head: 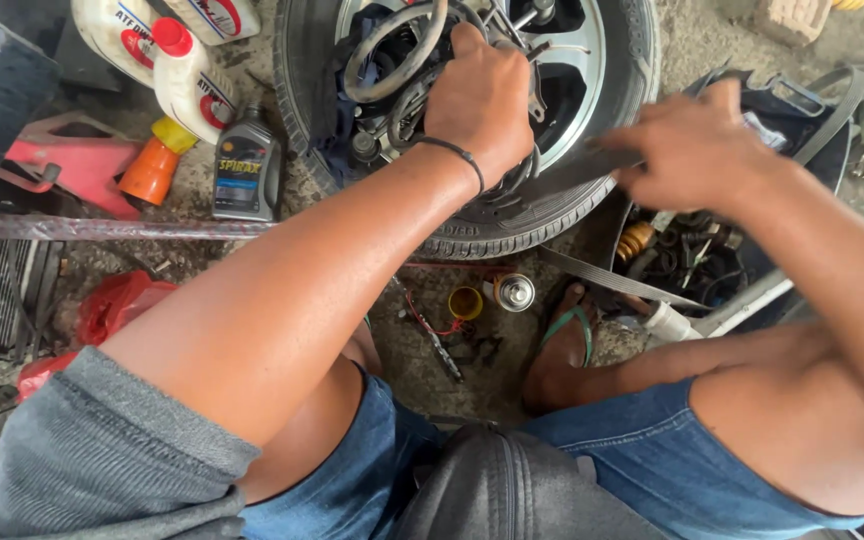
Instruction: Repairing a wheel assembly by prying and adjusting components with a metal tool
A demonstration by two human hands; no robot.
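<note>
- The left hand [480,100] rested on a heap of metal parts and hoses [402,70] lying inside a wheel with its tyre [512,215]; its fingers were curled down into the parts, but I could not tell exactly which piece they gripped.
- The left arm was stretched straight forward from a grey sleeve [92,450], with a thin black band [457,155] on the wrist.
- The right hand [692,150] was blurred; its fingers were closed around a long, flat dark tool [577,170] that pointed to the tyre.
- The right arm came in from the right side, bent over a dark tool bag [812,120].
- The wheel lay on the ground before the knees, near oil bottles [192,85].
</note>
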